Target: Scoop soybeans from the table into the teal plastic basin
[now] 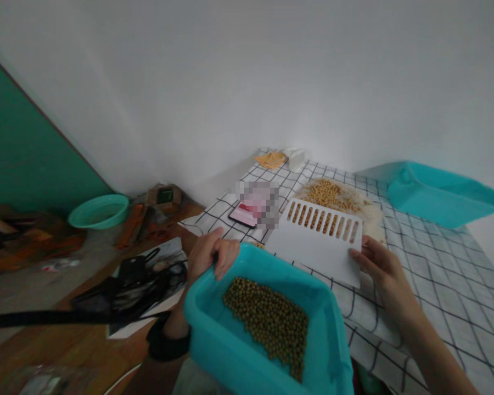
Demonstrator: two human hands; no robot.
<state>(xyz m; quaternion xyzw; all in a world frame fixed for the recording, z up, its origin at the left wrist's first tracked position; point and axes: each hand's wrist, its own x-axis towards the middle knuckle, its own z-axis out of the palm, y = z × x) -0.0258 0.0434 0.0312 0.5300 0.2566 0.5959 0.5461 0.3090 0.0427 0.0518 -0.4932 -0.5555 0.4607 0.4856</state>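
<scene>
My left hand (209, 257): fingers curled shut over the rim of the teal tub (230, 351), green beans (267, 321) inside | my right hand (381, 266): fingers pinching the right corner of the white slotted board (316, 247), just beyond the tub on the checked cloth (436, 274) | yellow beans (327, 193) piled behind the board.

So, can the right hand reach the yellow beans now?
Probably not: the right hand holds the white slotted board, which lies between it and the yellow beans; the left hand holds the teal bin.
</scene>
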